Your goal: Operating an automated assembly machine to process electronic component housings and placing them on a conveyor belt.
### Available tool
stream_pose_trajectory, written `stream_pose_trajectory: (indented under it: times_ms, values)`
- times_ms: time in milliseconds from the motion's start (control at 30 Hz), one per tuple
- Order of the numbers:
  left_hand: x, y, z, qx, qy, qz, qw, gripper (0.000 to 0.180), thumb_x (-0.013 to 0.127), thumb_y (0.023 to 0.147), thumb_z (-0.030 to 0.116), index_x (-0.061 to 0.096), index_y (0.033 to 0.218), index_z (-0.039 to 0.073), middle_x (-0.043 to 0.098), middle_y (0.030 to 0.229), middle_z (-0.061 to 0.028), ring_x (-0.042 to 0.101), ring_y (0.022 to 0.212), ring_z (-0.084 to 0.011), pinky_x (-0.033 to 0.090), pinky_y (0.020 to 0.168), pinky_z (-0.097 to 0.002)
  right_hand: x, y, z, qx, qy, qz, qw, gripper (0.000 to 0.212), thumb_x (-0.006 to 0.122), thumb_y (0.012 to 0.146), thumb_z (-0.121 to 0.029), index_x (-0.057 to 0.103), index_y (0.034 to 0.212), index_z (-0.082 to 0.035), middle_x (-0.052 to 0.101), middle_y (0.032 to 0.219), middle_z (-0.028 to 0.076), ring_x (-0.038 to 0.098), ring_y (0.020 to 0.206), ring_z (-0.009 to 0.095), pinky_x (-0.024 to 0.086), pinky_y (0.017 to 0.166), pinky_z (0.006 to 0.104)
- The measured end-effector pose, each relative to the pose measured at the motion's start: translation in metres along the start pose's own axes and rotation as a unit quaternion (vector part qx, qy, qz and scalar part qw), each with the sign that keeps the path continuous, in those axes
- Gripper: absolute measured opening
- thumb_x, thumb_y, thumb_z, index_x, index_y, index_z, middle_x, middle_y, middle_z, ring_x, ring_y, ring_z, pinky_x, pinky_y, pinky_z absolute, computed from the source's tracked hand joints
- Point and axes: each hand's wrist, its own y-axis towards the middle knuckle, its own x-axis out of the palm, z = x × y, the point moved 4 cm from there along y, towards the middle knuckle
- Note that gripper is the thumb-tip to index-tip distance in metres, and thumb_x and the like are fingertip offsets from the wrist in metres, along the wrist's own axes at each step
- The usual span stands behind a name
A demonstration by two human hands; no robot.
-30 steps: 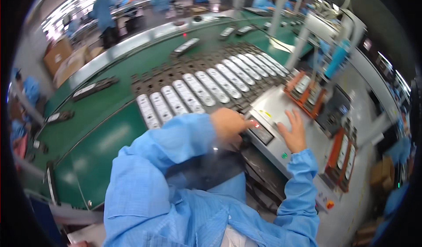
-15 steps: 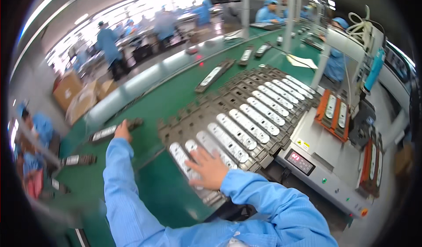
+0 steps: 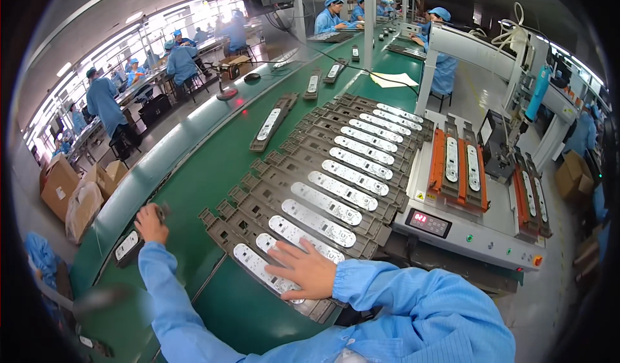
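Rows of grey fixtures (image 3: 248, 181), each with a long white circuit board, lie side by side on the green bench. My right hand (image 3: 305, 269) rests flat on the nearest white circuit boards (image 3: 261, 267), its fingers spread. At the left, my left hand (image 3: 152, 225) is closed round the end of a separate grey fixture (image 3: 134, 252) with a white board in it. My fingers hide part of that fixture's far end.
More loose fixtures (image 3: 274, 123) lie farther along the green bench (image 3: 213, 140). A machine with a control panel (image 3: 421, 223) and orange holders (image 3: 445, 159) stands to the right. Cardboard boxes (image 3: 58, 185) sit beyond the left edge. Several people in blue work farther off.
The view has turned to the right, so the scene sits farther left. My left hand stays on the separate fixture, and my right hand stays flat on the boards.
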Motion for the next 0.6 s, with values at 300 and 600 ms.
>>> stream_pose_trajectory:
  times_ms: [300,600]
  values:
    - [-0.299,-0.113,0.043,0.101,-0.632,0.144,0.755,0.07,0.057,0.07,0.015,0.04,0.136,-0.001,0.049,0.125,-0.0128,0.048,0.118,-0.0243,0.038,0.104,-0.0355,-0.079,0.063,-0.021,-0.097,0.122,0.192,0.969,0.098,0.079,0.072,-0.033,0.024,0.151,-0.018,0.018,0.155,0.023,0.014,0.145,0.041,0.02,0.108,0.0663]
    - [-0.315,-0.195,-0.013,0.06,-0.818,0.101,0.563,0.077,0.065,0.076,0.026,0.034,0.14,-0.003,0.041,0.132,-0.0119,0.04,0.127,-0.0239,0.031,0.112,-0.0399,-0.083,0.068,-0.134,-0.185,0.374,-0.041,0.908,0.108,0.081,0.066,-0.021,0.017,0.153,-0.013,0.046,0.128,0.024,0.05,0.117,0.041,0.045,0.094,0.0472]
